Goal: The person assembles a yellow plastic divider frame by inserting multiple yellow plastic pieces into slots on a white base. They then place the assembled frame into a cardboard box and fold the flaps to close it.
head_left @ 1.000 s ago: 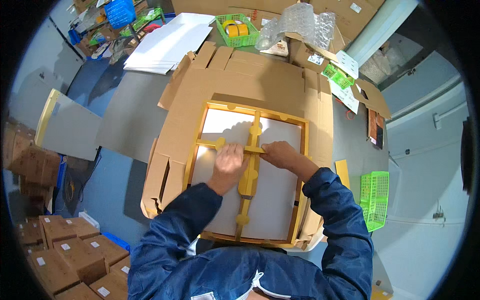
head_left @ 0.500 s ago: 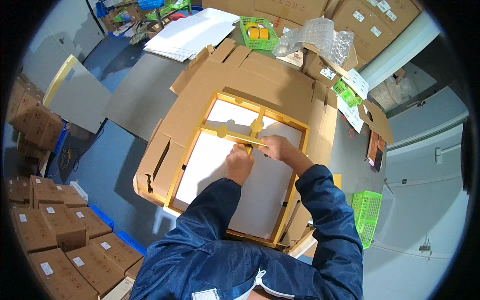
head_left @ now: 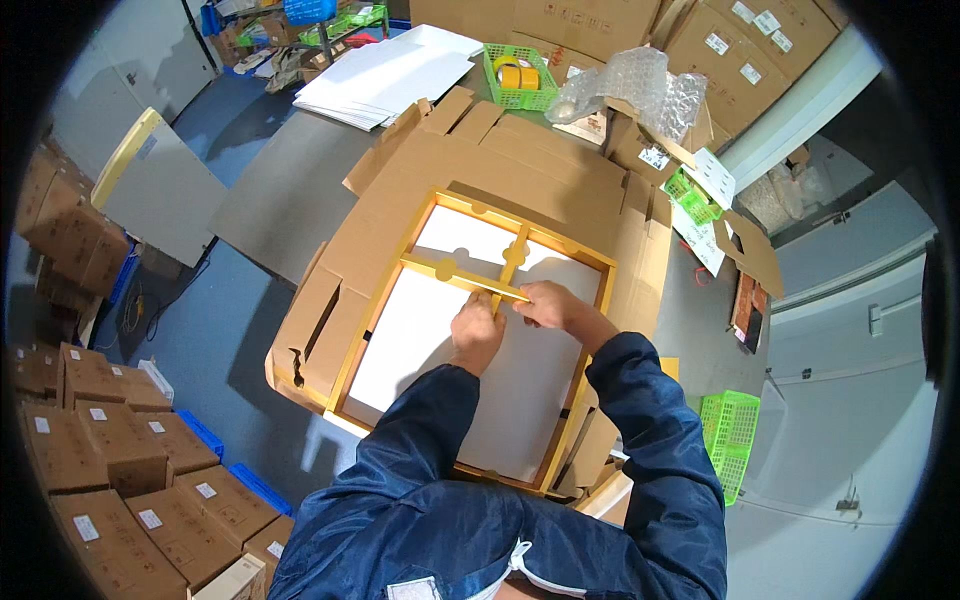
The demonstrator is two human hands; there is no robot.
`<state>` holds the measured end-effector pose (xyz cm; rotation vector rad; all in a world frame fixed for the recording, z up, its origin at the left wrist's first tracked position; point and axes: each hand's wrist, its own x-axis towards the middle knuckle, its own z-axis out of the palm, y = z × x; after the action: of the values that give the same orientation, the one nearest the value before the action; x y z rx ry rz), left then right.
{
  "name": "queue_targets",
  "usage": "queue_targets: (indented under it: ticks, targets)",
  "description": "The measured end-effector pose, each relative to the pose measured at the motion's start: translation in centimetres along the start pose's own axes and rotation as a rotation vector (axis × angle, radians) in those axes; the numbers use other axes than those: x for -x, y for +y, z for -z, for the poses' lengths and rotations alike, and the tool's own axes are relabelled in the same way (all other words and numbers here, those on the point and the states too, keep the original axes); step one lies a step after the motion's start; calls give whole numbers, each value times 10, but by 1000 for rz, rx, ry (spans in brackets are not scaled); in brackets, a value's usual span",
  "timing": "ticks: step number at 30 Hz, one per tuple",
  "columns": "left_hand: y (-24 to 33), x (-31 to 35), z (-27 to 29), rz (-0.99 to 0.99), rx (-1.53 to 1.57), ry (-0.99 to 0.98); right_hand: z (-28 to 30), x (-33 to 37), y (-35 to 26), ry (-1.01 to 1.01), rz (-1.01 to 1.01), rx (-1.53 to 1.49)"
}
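Note:
A shallow yellow wooden frame [head_left: 360,347] with a white bottom [head_left: 415,320] lies tilted on flattened cardboard before me. Inside it, a crosswise yellow divider strip [head_left: 465,280] with a rounded notch meets a lengthwise divider strip [head_left: 516,252] in the far half. My left hand [head_left: 478,333] is closed around the near end of the lengthwise strip, just below the crossing. My right hand [head_left: 552,306] pinches the right end of the crosswise strip, close beside the left. The fingers partly hide where the two strips join.
Flattened cardboard [head_left: 400,190] covers much of the grey table [head_left: 270,190]. White sheets [head_left: 390,75] lie stacked at the far left; a green basket [head_left: 520,95] with yellow tape rolls and bubble wrap [head_left: 640,85] are behind. Another green basket [head_left: 730,440] is at right. Cartons [head_left: 130,520] fill the lower left.
Both hands stay at the divider crossing, with only a slight shift of the fingers. The right end of the crosswise strip sits slightly lower in view. The frame stays in place.

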<state>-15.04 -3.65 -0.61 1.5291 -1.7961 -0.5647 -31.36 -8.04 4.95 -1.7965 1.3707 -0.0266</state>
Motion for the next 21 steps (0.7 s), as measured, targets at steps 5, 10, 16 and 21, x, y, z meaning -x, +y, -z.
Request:
queue_targets:
  ticks: [5,10,16,21]
  targets:
    - [-4,-2,-5,-43,-17,26,-12,-2,8,85,40,187]
    - [-2,-6,-4,-136,-157,66,-21,5,7,233,48,426]
    - [53,-24,18,-671,-272,-11,-8,86,57,899,86,97]
    - [69,-38,-42,-962,-107,-307,-77,133,55,548,-529,-179]
